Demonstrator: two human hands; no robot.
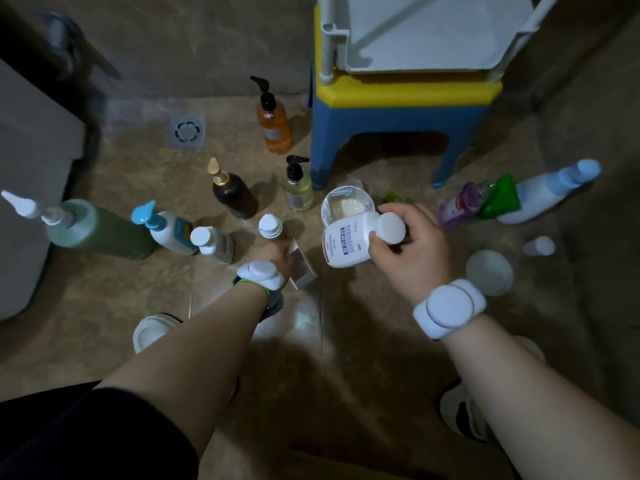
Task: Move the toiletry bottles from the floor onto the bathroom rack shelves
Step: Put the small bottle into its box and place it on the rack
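My right hand (412,251) grips a white bottle with a blue and red label (346,242), held tilted above the floor by its white cap. My left hand (277,252) is down at a white-capped bottle (270,226) and a small box (304,268); its fingers are hidden. Around it stand a green pump bottle (100,228), a white bottle with blue pump (169,230), a white-capped clear bottle (211,242), a dark bottle with gold top (233,194), an orange pump bottle (273,124) and a pale yellow pump bottle (298,188). The white rack (415,32) stands at top right.
The rack rests on a blue and yellow stool (398,109). A round lidded tub (346,202) sits by the stool leg. To the right lie a purple bottle (457,206), a green pouch (500,197) and a large white bottle (547,192). A floor drain (187,131) is at upper left.
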